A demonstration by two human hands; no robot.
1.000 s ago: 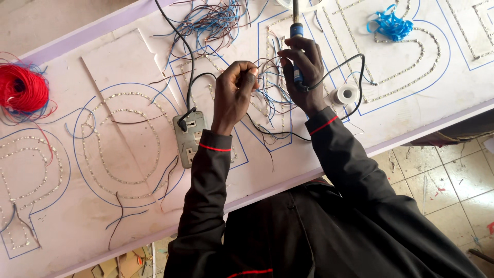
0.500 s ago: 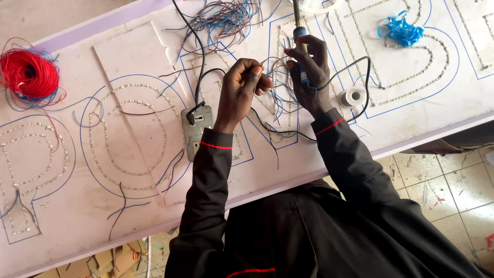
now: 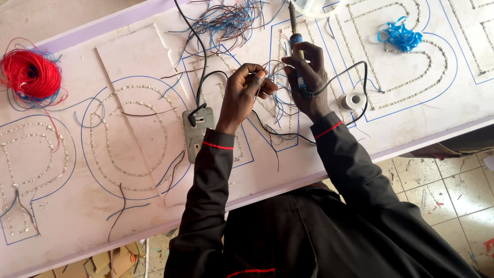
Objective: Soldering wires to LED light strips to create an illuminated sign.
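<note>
1. Surroundings: I am looking down at a pale tabletop [image 3: 77,216] carrying large letter outlines drawn in blue and studded with rows of small lights. A red wire coil [image 3: 31,74] is lying at the far left, a blue wire bundle [image 3: 400,36] at the upper right, and a tangle of loose wires [image 3: 226,20] is spreading along the top edge.
2. Obstructions: a grey power socket [image 3: 198,133] is sitting just beside my left wrist, a black plug seated in it. A black cord is looping around my right wrist, passing beside a small white solder spool [image 3: 354,99].
3. Left hand [image 3: 242,95]: it is pinching thin wires [image 3: 275,100] between narrowed fingertips, above the middle letter.
4. Right hand [image 3: 309,77]: it is gripping a soldering iron [image 3: 296,46] by its blue handle.
5. Orientation: the iron's long axis is running nearly straight away from me, tip end pointing toward the tabletop's far edge.
6. Containers: a clear plastic tub [image 3: 314,6] is showing partly at the top edge; I cannot tell its contents.
</note>
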